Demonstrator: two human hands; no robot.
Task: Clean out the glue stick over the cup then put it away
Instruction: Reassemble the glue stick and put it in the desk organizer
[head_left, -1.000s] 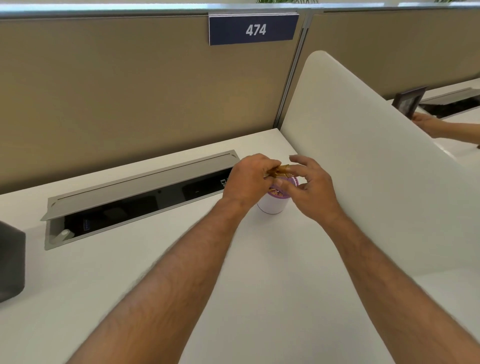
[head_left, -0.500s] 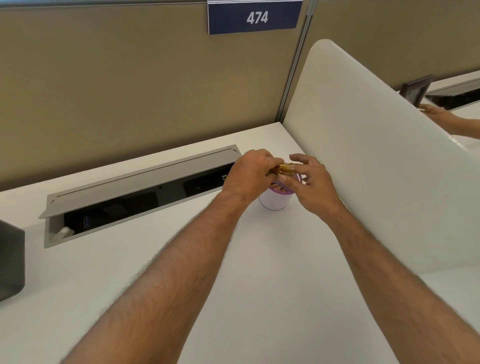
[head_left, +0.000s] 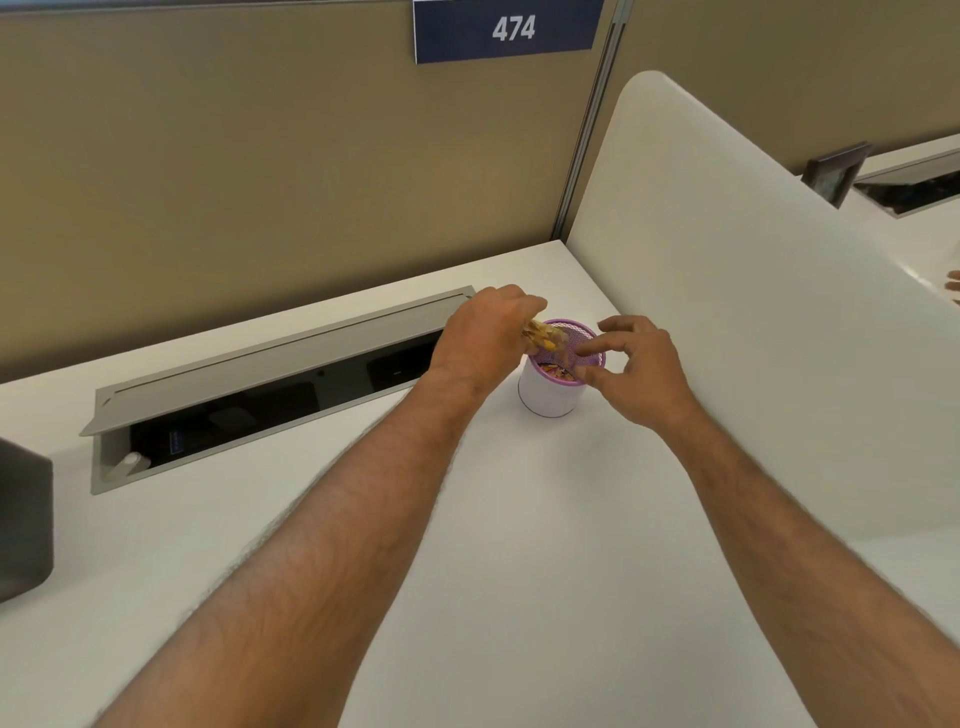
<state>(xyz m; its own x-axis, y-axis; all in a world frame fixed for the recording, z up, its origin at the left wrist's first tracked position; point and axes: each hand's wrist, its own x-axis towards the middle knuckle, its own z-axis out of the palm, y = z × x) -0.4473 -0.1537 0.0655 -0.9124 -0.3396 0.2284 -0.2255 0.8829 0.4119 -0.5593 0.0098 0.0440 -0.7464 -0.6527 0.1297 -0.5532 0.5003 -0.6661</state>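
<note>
A white cup (head_left: 549, 392) with a purple mesh rim stands on the white desk near the right divider. Coloured scraps lie inside it. My left hand (head_left: 485, 340) is shut on a yellowish glue stick (head_left: 543, 334), tilted with its end over the cup's mouth. My right hand (head_left: 636, 371) hovers at the cup's right rim. Its thumb and forefinger are pinched together over the opening, and whether they hold a bit of glue is too small to tell.
An open grey cable tray (head_left: 270, 384) is sunk into the desk to the left. A dark box (head_left: 23, 525) sits at the left edge. A white divider panel (head_left: 753, 332) rises on the right, with a picture frame (head_left: 834, 174) and another person's fingers (head_left: 953, 286) beyond it.
My right hand has let go of the glue stick and moved right, apart from my left hand. The stick's end now tilts down over the cup. The view has shifted slightly.
</note>
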